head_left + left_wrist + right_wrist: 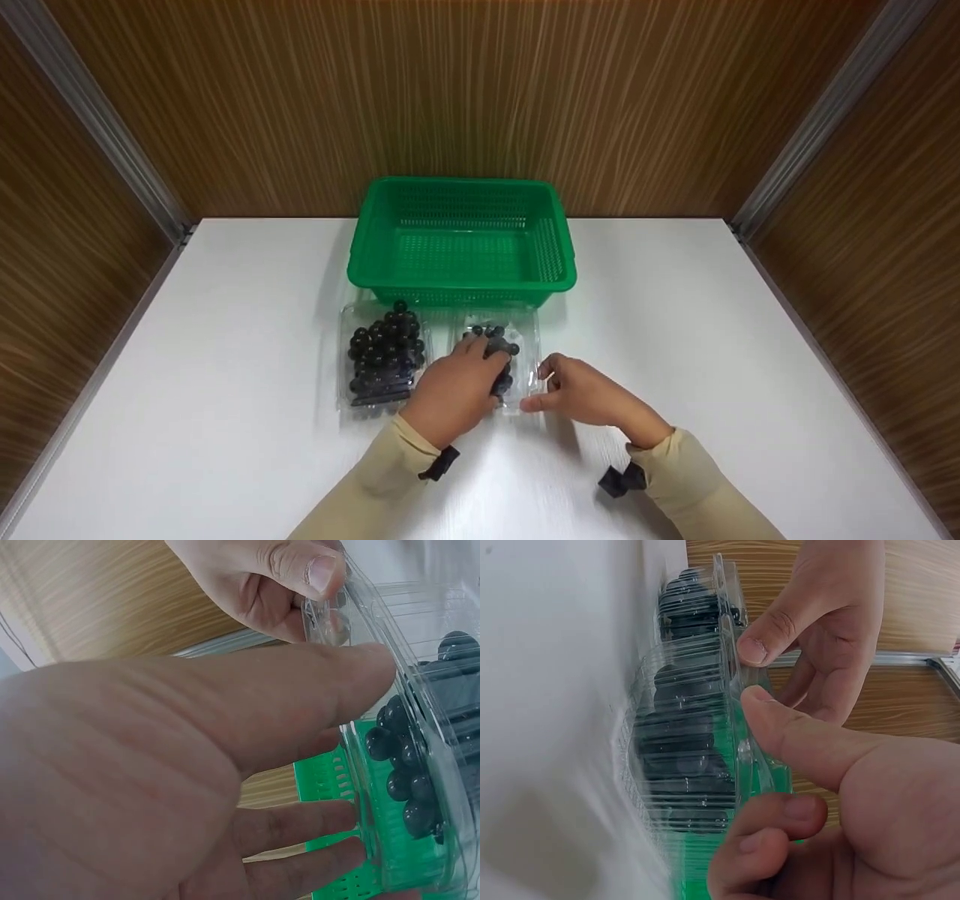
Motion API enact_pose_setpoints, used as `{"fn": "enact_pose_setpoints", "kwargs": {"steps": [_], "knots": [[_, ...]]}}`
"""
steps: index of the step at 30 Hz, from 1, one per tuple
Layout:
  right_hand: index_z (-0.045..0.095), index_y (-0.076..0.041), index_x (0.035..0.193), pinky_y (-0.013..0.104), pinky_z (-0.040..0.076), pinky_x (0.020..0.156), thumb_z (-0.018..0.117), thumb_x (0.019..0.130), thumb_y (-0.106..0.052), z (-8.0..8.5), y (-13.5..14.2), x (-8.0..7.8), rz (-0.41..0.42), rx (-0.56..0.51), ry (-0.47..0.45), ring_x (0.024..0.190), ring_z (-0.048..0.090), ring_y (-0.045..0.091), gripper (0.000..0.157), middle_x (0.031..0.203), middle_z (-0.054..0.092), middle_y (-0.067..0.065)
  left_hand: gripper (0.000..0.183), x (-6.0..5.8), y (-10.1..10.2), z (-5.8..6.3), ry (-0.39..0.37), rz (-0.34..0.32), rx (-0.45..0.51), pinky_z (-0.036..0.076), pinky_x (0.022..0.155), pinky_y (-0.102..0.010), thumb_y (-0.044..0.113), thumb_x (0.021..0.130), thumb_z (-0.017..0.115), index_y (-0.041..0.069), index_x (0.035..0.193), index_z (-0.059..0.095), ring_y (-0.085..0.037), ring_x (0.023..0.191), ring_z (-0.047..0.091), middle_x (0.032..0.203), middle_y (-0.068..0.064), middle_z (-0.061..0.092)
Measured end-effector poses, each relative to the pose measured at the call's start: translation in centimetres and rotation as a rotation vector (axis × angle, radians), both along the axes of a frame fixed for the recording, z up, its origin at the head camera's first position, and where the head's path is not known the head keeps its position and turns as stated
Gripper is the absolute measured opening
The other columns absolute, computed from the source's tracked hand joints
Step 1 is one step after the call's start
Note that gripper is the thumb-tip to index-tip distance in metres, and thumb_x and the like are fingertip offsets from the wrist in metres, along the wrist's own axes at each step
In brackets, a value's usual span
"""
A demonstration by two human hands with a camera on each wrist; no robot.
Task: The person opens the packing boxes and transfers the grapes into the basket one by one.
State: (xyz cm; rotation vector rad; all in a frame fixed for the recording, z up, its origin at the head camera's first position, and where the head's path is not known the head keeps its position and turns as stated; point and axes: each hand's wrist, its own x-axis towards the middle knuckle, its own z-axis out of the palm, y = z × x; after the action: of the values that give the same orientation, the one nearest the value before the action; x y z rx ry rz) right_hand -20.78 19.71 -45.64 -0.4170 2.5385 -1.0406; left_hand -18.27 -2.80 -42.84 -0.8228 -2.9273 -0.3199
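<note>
Two clear plastic clamshell boxes of dark grapes sit side by side. My left hand lies across the right plastic box, its fingers spread over the grapes. In the left wrist view its thumb reaches the box edge, with nearly straight fingers at the wall. At the box's right edge, my right hand has its thumb on the rim and its other fingers curled at the side, as the right wrist view shows. The left plastic box, heaped with grapes, lies beside my left hand.
Behind the boxes a green basket with perforated sides stands against the wood-grain back wall. White tabletop extends to both sides. Wood-grain panels with metal corner strips enclose it left and right.
</note>
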Motion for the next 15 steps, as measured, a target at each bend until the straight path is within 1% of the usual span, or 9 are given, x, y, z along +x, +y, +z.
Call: {"fn": "enact_pose_setpoints", "kwargs": {"steps": [5, 10, 15], "knots": [[0.058, -0.005, 0.100, 0.033, 0.044, 0.066, 0.086, 0.085, -0.034, 0.11, -0.20, 0.13, -0.009, 0.013, 0.000, 0.069, 0.050, 0.014, 0.044, 0.073, 0.053, -0.001, 0.049, 0.28, 0.32, 0.09, 0.016, 0.005, -0.019, 0.062, 0.076, -0.044, 0.024, 0.085, 0.086, 0.011, 0.128, 0.067, -0.036, 0.125, 0.061, 0.135, -0.021, 0.062], [0.060, -0.005, 0.101, 0.033, 0.044, 0.064, 0.086, 0.084, -0.034, 0.33, -0.25, 0.27, -0.006, 0.037, 0.029, 0.065, 0.050, 0.013, 0.043, 0.069, 0.053, -0.001, 0.043, 0.50, 0.52, 0.19, 0.026, 0.011, -0.041, 0.062, 0.077, -0.043, 0.021, 0.086, 0.085, 0.012, 0.125, 0.068, -0.038, 0.128, 0.060, 0.134, -0.020, 0.063], [0.062, -0.005, 0.100, 0.032, 0.044, 0.064, 0.087, 0.084, -0.033, 0.42, -0.29, 0.20, 0.003, 0.048, 0.033, 0.065, 0.050, 0.012, 0.041, 0.068, 0.054, -0.003, 0.037, 0.63, 0.63, 0.33, 0.034, 0.002, -0.058, 0.062, 0.078, -0.042, 0.019, 0.087, 0.084, 0.014, 0.120, 0.069, -0.038, 0.128, 0.060, 0.131, -0.019, 0.064]]}}
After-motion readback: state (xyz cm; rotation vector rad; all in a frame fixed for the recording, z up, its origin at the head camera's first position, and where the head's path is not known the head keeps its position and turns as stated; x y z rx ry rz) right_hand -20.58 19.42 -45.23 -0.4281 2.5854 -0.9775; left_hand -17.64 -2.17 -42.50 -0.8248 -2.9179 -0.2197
